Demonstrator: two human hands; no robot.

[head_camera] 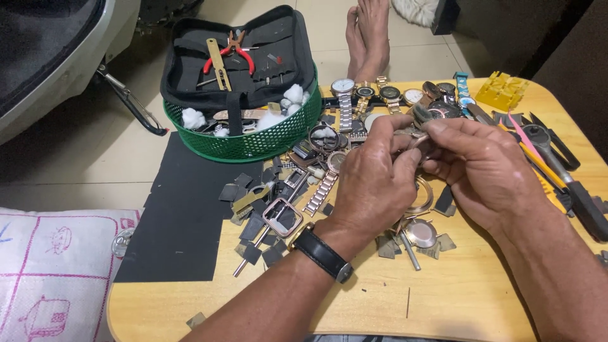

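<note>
My left hand (373, 180) and right hand (481, 171) meet above the middle of the wooden surface (456, 297), fingertips drawn together on a small grey watch part (423, 115) that sticks up between them. Both hands pinch it; my fingers hide most of it, so I cannot tell exactly what kind of piece it is. A black-strapped wristwatch (320, 250) sits on my left wrist.

Under my hands lie loose pieces: a round metal case back (420, 233), a thin ring (423, 197), a pin tool (410, 251), a square pinkish watch frame (282, 216), a metal bracelet (321, 192) and many dark strap scraps (253, 225). Along the far edge runs a row of watches (380, 95). To my right lie dark-handled tools (570, 183), with a yellow plastic holder (502, 90) at the far corner.

At the far left of the surface stands a green basket (253, 142) with cotton balls (293, 95) in it, and an open black tool case (237, 54) resting on top, holding red-handled pliers (231, 54). A black mat (180, 215) lies partly on the surface and partly over its left edge. Beyond the far edge, bare feet (368, 31) rest on the tiled floor.
</note>
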